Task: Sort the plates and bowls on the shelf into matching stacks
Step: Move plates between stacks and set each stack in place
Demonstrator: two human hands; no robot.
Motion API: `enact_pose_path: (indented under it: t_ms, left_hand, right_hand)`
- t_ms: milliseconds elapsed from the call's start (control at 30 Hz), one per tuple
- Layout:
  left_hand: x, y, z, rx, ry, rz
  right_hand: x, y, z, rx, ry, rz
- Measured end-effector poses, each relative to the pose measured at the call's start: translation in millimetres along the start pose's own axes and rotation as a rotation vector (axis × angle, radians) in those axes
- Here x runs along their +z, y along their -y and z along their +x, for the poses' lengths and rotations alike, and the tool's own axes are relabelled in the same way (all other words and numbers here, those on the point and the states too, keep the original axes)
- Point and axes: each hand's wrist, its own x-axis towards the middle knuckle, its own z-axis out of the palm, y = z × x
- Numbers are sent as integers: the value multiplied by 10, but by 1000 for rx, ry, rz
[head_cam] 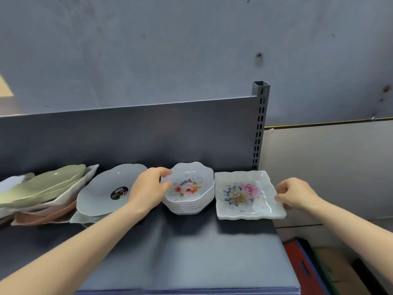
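On the grey shelf (191, 248), a white round plate (100, 188) with a black sticker leans on green and pink plates (46, 186) at left. At right lies a wavy square plate (244, 195) printed with pink and blue flowers, its edge pinched by the right hand (297, 193). Between them are stacked scalloped flowered bowls (191, 188); the fingers of the left hand (146, 190) curl round their rim.
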Motion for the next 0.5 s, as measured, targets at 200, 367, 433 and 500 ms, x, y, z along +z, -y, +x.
enact_pose_path:
  t_ms: [200, 367, 433, 500]
  left_hand:
    - [250, -57, -246, 116, 140, 267]
    - [225, 66, -252, 186, 96, 488]
    - [207, 95, -261, 218, 112, 585]
    - [194, 96, -269, 236, 124, 639]
  right_hand:
    - [118, 4, 35, 40, 27, 156]
    - [270, 128, 118, 13, 31, 172]
    - [316, 187, 158, -5, 35, 167]
    - [341, 219, 198, -22, 36, 151]
